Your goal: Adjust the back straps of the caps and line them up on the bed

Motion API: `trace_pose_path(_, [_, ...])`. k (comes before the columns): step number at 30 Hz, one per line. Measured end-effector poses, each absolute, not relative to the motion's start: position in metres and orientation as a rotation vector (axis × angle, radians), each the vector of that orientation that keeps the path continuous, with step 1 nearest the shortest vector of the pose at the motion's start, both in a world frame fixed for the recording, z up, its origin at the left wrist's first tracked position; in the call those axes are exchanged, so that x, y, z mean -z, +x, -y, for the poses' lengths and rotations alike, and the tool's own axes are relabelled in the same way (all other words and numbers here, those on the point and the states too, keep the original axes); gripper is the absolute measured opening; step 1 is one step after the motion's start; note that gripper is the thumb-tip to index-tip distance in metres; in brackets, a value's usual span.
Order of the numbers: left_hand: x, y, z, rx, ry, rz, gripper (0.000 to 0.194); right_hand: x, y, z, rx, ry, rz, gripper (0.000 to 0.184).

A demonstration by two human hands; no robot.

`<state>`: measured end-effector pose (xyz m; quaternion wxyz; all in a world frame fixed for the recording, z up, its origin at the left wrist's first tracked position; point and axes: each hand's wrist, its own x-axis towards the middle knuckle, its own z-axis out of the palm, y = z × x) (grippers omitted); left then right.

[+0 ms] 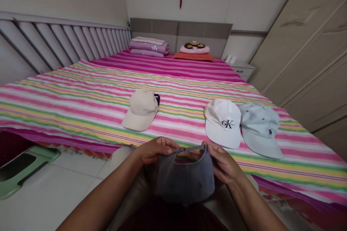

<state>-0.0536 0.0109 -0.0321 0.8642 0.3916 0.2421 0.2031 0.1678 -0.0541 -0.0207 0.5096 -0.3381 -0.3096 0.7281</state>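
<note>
I hold a dark grey cap (185, 180) in front of me at the foot of the bed, its back opening turned up. My left hand (153, 150) pinches the left end of the back strap, fingers closed. My right hand (223, 164) grips the cap's right side at the strap, fingers closed too. On the striped bedspread (81, 94) lie three more caps: a beige cap (141, 110) to the left, a white cap with a black logo (223, 122) to the right, and a pale blue cap (260, 126) touching it further right.
Folded purple blankets (149, 47) and an orange pillow with a plush toy (193, 52) sit at the headboard. A slatted rail (67, 39) lines the left wall. A green stool (24, 168) stands on the floor at left. Wardrobe doors (311, 50) and a nightstand (242, 69) are at right.
</note>
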Motion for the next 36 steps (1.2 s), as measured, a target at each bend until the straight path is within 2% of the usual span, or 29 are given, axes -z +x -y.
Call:
trace_pose_path(3, [0.032,-0.058,-0.014,-0.375,0.852,-0.557,0.019,0.012,0.166,0.047,-1.691,-0.808,0.649,0.016])
trace_pose_path(7, [0.035,-0.053,-0.016,-0.707,0.762,-0.553,0.015,0.007,0.169,0.037,-1.732,-0.886,0.612,0.012])
trace_pose_path(10, [0.035,-0.048,-0.02,-0.87,0.585,-0.541,0.011,0.013,0.174,0.033,-1.79,-0.903,0.636,0.017])
trace_pose_path(16, [0.029,-0.047,-0.027,-0.767,0.343,-0.545,0.011,0.037,0.176,0.039,-1.957,-0.844,0.931,0.028])
trace_pose_path(20, [0.032,-0.049,-0.028,-0.725,0.311,-0.534,0.017,0.041,0.168,0.047,-1.94,-0.739,0.847,0.033])
trace_pose_path(31, [0.041,-0.054,-0.02,-0.664,0.488,-0.429,0.021,0.025,0.159,0.04,-1.712,-0.749,0.712,0.02])
trace_pose_path(36, [0.036,-0.052,-0.018,-0.788,0.557,-0.412,0.018,0.028,0.16,0.037,-1.74,-0.759,0.731,0.023])
